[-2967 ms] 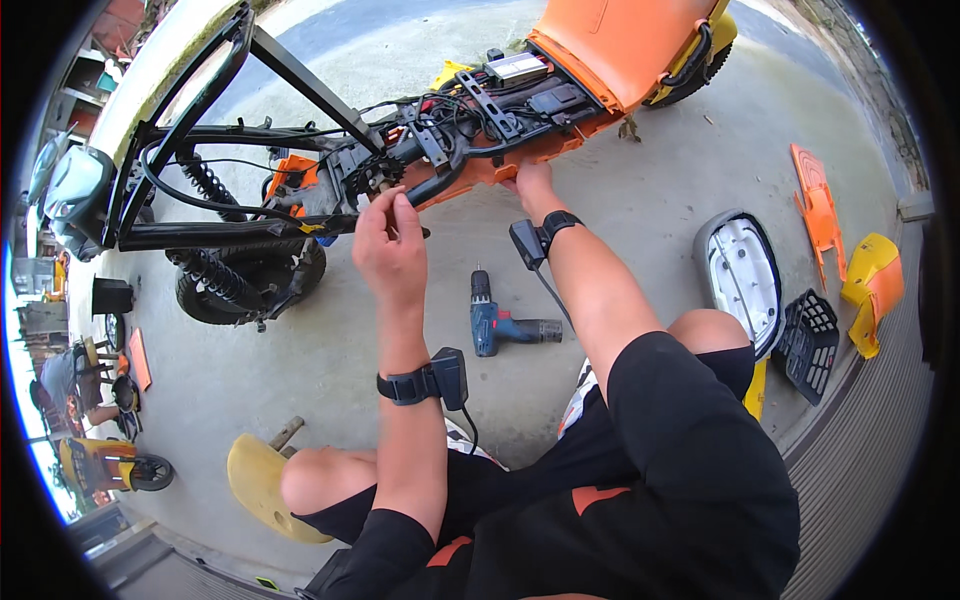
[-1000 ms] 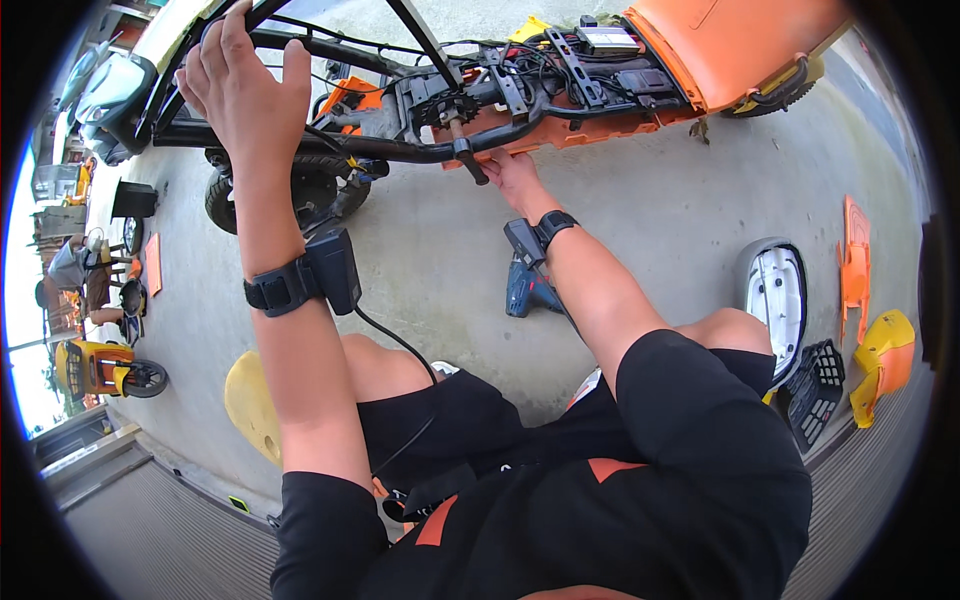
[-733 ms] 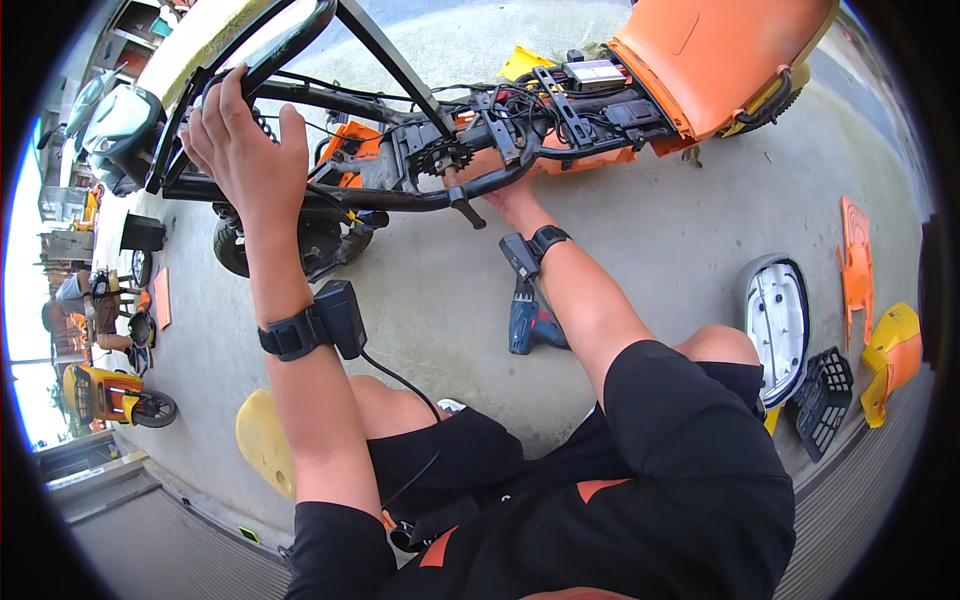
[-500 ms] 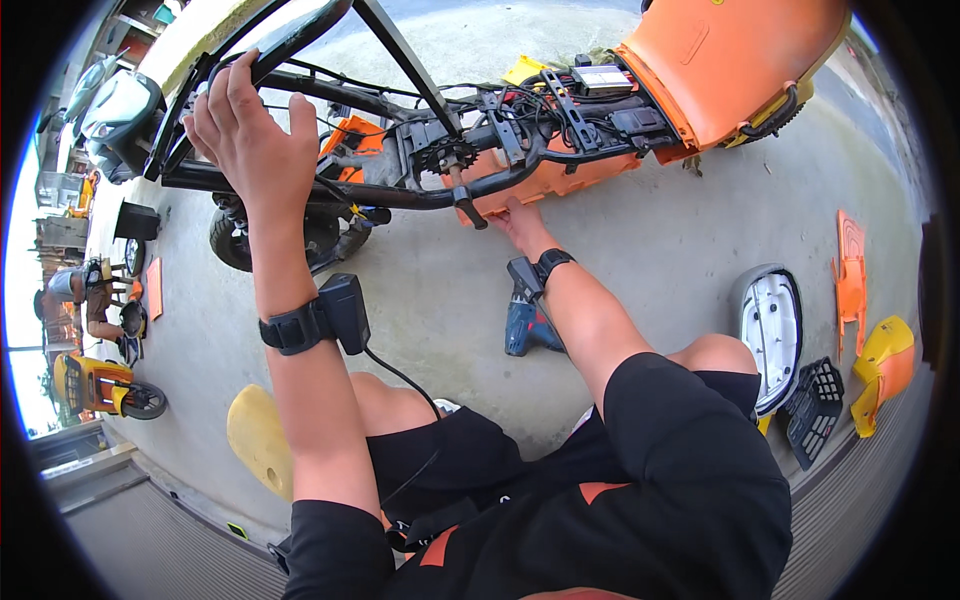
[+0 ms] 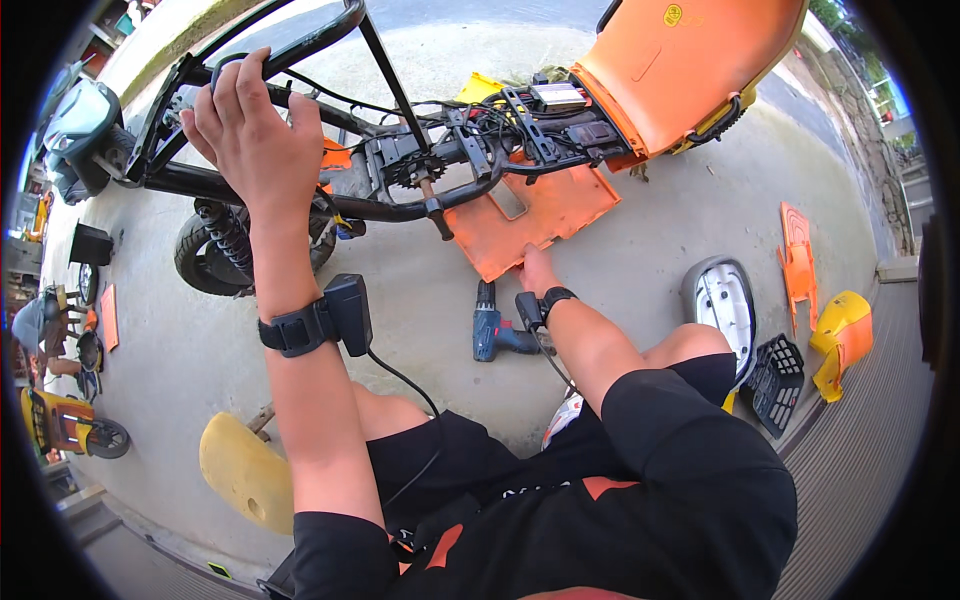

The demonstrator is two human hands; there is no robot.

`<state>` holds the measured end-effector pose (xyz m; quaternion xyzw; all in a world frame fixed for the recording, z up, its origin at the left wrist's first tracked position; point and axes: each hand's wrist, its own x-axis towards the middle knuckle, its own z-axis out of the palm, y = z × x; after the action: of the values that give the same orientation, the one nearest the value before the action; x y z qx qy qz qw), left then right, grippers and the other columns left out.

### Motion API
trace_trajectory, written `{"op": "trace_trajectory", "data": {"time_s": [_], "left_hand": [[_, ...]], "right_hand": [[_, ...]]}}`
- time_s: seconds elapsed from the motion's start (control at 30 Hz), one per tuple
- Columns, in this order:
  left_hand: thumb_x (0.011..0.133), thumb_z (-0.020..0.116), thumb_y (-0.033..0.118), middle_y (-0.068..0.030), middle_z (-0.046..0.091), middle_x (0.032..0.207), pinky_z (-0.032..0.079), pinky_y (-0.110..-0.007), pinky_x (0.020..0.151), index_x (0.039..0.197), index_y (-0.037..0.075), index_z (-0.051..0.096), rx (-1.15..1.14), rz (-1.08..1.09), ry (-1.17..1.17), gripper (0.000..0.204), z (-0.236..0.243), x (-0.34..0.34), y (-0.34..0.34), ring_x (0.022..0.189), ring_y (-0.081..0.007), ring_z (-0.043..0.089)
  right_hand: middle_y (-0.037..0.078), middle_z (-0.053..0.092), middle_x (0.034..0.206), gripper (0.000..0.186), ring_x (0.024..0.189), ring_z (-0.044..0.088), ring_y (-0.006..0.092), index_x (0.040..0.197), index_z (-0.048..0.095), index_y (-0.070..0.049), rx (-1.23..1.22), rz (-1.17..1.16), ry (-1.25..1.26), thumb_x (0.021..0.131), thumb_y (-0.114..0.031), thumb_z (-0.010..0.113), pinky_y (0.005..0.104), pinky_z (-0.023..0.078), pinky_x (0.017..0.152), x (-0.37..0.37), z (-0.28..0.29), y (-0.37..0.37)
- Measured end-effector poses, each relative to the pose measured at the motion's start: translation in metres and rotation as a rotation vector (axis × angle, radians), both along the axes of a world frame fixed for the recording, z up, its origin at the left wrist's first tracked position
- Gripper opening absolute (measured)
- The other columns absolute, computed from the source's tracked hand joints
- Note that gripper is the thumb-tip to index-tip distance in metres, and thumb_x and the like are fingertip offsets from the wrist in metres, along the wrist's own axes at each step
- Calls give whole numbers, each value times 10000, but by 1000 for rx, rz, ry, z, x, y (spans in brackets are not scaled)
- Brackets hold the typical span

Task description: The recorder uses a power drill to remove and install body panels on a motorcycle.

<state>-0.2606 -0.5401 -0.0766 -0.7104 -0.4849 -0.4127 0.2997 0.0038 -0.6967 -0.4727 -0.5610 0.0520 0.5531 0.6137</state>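
Note:
My left hand [image 5: 255,150] is raised against the black scooter frame [image 5: 385,80], fingers spread with tips bent at a tube, thumb apart. My right hand [image 5: 535,265] grips the near edge of an orange plastic panel [image 5: 485,235], which slants out beneath the frame toward me. A blue cordless drill [image 5: 488,330] lies on the concrete just below that panel. Above, the scooter's exposed wiring, black brackets and a silver box [image 5: 557,97] sit beside a large orange body section [image 5: 680,70]. A rusty sprocket shaft [image 5: 430,195] sticks out over the panel's left end.
On the right lie a seat shell [image 5: 718,300], a black grille [image 5: 775,385], a yellow-orange cover [image 5: 840,340] and an orange part [image 5: 795,250]. A yellow piece [image 5: 240,470] is by my left knee. Another person [image 5: 45,325] works at far left near a yellow scooter [image 5: 70,425].
My right hand has drawn the orange panel down and out from under the frame toward me. Earlier, my left hand moved up from near the sprocket to the upper frame.

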Motion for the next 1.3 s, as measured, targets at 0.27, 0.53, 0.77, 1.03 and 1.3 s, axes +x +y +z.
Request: {"op": "trace_trajectory", "data": {"time_s": [0.27,0.53,0.77,1.03,1.3], "left_hand": [[787,616,148,15,673,1033,271,-422,1099,996,172,687,64,98,-202,222,7,10,8,1086,-211,551],[772,599,112,-7,686,992,299,-372,1075,949,166,694,34,122,-332,208,19,26,4,1054,-208,545],[769,587,125,11,698,1007,260,-409,1109,926,178,711,16,215,-305,207,17,26,3,1104,-218,545],[818,558,193,-14,687,1090,270,-391,1104,1043,183,720,-49,151,-212,278,9,17,24,1140,-224,542],[837,627,200,-7,691,1006,359,-410,1015,1033,159,693,116,236,20,211,2,-27,38,1043,-224,600]], "right_hand": [[121,636,1076,303,921,662,266,1168,542,-51,-335,-23,-274,895,-157,466,481,574,760,49,129,-40],[114,691,989,257,830,713,239,1036,585,-29,-510,190,-265,851,-157,460,280,554,568,177,382,-74],[126,658,1061,363,869,677,243,1174,543,-15,-345,-89,-614,834,-140,562,399,577,783,233,472,-172],[140,667,998,306,917,684,259,1133,574,25,-523,-205,-847,930,-190,500,443,572,793,335,300,-241],[162,650,1097,352,918,682,289,1241,516,-4,-389,-332,-523,951,-203,516,442,580,762,425,174,-201]]}}
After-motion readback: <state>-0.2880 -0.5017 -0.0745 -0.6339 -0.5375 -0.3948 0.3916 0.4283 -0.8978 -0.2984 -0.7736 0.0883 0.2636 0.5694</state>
